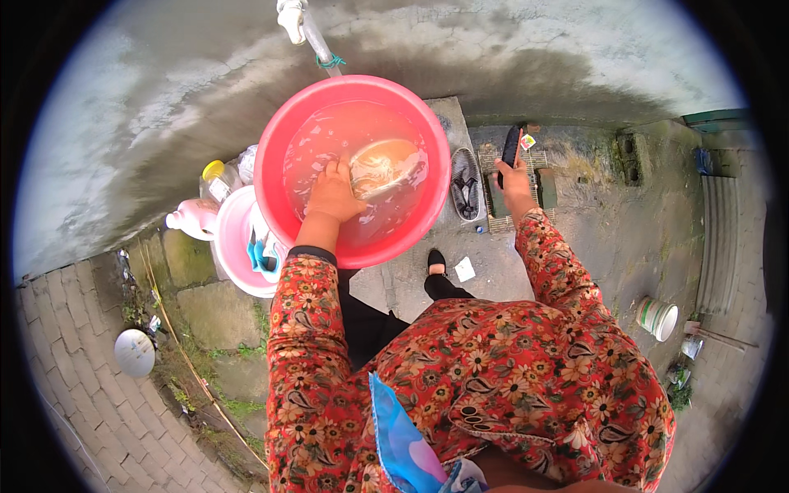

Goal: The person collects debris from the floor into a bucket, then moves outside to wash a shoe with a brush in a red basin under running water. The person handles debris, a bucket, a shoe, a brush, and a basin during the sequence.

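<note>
A pink plastic basin (352, 253) of cloudy water is in front of me. My left hand (336, 192) is at the near end of a pale-soled slipper (387, 165) in the water, thumb and fingers around its end. Foam streaks the sole, and its lower part is hidden by the water. To the right of the basin, my right hand (515, 183) grips a long black brush (511, 148), held out over a metal grate. A dark striped slipper (466, 185) lies on the concrete between the basin and that hand.
Left of the basin stand a smaller pink basin (230, 262) with cloth in it, a pink bottle (198, 218) and a yellow-lidded jar (220, 183). A tap (293, 20) juts in above. The metal grate (493, 212) lies right; a striped bucket (657, 318) lies farther off.
</note>
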`<state>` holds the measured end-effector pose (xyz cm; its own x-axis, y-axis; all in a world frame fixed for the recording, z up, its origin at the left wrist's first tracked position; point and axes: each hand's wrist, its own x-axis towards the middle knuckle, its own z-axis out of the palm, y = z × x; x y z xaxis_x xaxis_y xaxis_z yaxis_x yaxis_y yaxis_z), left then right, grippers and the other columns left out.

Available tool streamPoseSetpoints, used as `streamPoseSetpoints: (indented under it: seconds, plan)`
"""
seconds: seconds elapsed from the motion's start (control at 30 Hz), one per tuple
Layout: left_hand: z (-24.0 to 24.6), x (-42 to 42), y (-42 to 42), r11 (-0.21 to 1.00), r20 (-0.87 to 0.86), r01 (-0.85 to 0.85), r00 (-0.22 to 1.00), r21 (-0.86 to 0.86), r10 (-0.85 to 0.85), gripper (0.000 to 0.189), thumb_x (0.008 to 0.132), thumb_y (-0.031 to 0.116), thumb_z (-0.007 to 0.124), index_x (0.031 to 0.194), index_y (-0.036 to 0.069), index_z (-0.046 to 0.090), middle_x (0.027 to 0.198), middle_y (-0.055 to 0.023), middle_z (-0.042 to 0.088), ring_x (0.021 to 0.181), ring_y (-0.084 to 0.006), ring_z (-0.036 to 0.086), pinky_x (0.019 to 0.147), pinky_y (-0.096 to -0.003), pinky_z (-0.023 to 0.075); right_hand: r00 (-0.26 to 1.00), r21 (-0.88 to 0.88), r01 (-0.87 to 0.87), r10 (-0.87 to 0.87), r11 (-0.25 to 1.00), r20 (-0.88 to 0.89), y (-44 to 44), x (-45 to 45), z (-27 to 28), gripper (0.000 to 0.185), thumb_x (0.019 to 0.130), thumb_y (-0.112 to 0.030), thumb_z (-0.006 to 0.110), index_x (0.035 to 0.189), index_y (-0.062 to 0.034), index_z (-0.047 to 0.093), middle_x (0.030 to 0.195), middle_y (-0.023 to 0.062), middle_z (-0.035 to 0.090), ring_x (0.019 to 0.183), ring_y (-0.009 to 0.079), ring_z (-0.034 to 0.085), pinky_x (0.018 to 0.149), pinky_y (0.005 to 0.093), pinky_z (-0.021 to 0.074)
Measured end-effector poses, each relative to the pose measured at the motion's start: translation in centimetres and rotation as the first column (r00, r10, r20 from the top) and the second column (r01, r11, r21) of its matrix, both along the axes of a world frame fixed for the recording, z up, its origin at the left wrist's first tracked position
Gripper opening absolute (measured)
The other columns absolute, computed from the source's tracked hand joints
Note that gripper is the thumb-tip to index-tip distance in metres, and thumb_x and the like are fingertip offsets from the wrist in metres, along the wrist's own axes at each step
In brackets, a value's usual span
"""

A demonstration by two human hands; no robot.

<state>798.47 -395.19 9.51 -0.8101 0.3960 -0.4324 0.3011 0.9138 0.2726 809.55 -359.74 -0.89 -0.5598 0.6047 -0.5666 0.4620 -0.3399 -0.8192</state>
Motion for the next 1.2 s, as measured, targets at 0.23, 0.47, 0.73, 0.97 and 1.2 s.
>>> streamPoseSetpoints:
  seconds: [0.23, 0.47, 0.73, 0.97, 1.2]
  plan:
    - [-1.0, -0.4, -1.5, 0.793, 0.210, -0.323, 0.946, 0.517, 0.248, 0.093, 0.067, 0.025, 0.081, 0.143, 0.001, 0.034, 0.128, -0.0223, 0.055, 0.117, -0.0317, 0.056, 0.098, -0.0385, 0.0441, 0.941, -0.020, -0.185, 0.171, 0.983, -0.291, -3.9, -3.3, 11.2, 0.042, 0.093, -0.015, 0.049, 0.133, -0.0136, 0.037, 0.102, 0.0075, 0.058, 0.065, 0.0150, 0.060, 0.050, 0.0266, 0.0468]
    - [1.9, 0.2, -2.0, 0.544, 0.102, -0.397, 0.864, 0.739, 0.493, 0.082, 0.076, 0.020, 0.079, 0.140, -0.001, 0.033, 0.126, -0.0185, 0.056, 0.117, -0.0242, 0.055, 0.097, -0.0329, 0.0439, 0.683, 0.075, -0.568, 0.521, 0.819, -0.513, -8.9, -3.9, 15.8, 0.034, 0.099, -0.013, 0.045, 0.132, -0.0071, 0.039, 0.093, 0.0055, 0.059, 0.067, 0.0116, 0.058, 0.053, 0.0261, 0.0478]
    - [4.1, 0.2, -1.8, -0.176, 0.726, -0.706, 0.648, 0.686, 0.231, 0.042, 0.087, 0.020, 0.059, 0.123, 0.000, 0.051, 0.108, -0.0102, 0.063, 0.092, -0.0203, 0.063, 0.082, -0.0336, 0.0503, 0.580, 0.146, -0.719, 0.703, 0.679, -0.411, -12.9, -2.7, 16.2, 0.042, 0.099, -0.018, 0.047, 0.140, -0.0096, 0.044, 0.095, 0.0007, 0.060, 0.072, 0.0053, 0.051, 0.058, 0.0225, 0.0460]
    - [2.0, -0.2, -1.0, -0.394, 0.829, -0.774, 0.557, 0.495, -0.053, 0.054, 0.086, 0.043, 0.048, 0.122, 0.003, 0.053, 0.111, -0.0155, 0.063, 0.098, -0.0306, 0.062, 0.086, -0.0427, 0.0516, 0.256, 0.673, -0.706, 0.965, 0.222, -0.050, -16.9, -1.5, 17.2, 0.049, 0.089, -0.011, 0.049, 0.138, -0.0071, 0.044, 0.111, 0.0222, 0.057, 0.096, 0.0369, 0.060, 0.088, 0.0417, 0.0474]
    - [2.6, 1.5, 3.7, -0.406, 0.816, -0.762, 0.574, 0.504, -0.066, 0.060, 0.097, 0.051, 0.043, 0.133, 0.002, 0.045, 0.123, -0.0137, 0.059, 0.108, -0.0266, 0.060, 0.094, -0.0392, 0.0496, 0.441, 0.737, -0.675, 0.825, 0.045, 0.353, -17.9, -7.1, 18.6, 0.049, 0.093, -0.020, 0.048, 0.141, -0.0177, 0.037, 0.108, 0.0247, 0.056, 0.090, 0.0417, 0.061, 0.077, 0.0503, 0.0497]
